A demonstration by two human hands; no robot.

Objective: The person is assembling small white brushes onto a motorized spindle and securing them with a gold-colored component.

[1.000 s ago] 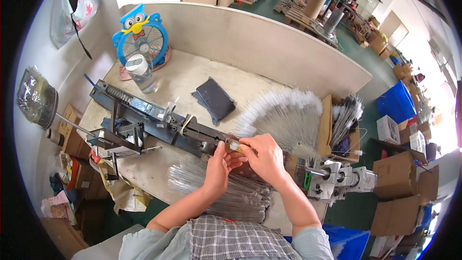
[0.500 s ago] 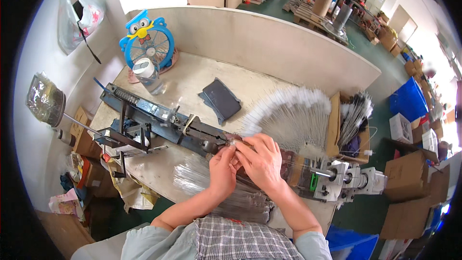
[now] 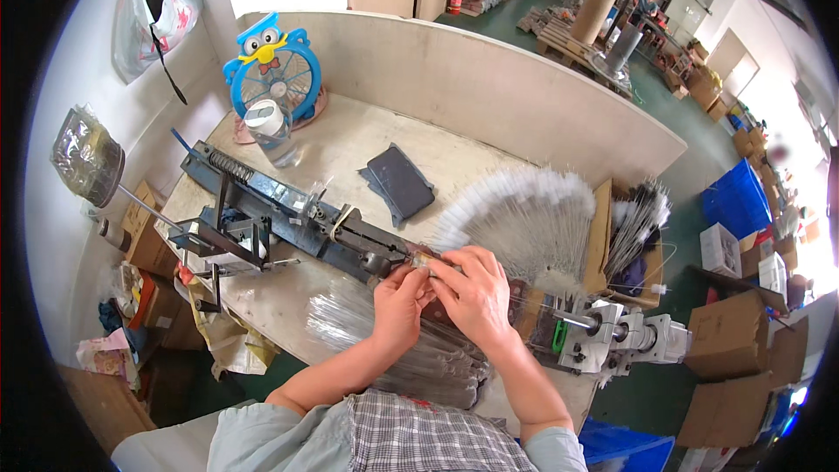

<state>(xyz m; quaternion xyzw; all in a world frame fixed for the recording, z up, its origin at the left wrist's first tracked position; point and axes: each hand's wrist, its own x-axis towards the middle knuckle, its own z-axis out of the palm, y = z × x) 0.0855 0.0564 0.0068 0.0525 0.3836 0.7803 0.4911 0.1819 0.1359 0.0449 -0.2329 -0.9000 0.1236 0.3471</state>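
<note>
1. The owl-shaped fan was bright blue with a yellow beak and white eyes.
2. The long machine on the table was dark grey to black.
3. The table was pale beige.
4. The flat pouch was dark slate grey.
5. The fanned brushes were white-tipped on silvery wires.
6. The person's shirt was a grey-and-white check, with plain pale grey sleeves.
7. The crate was vivid blue.
8. The floor was dark green.

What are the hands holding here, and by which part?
Both hands, left hand and right hand, pinch a small pale item between fingertips; its kind and gripped part cannot be told.
</note>
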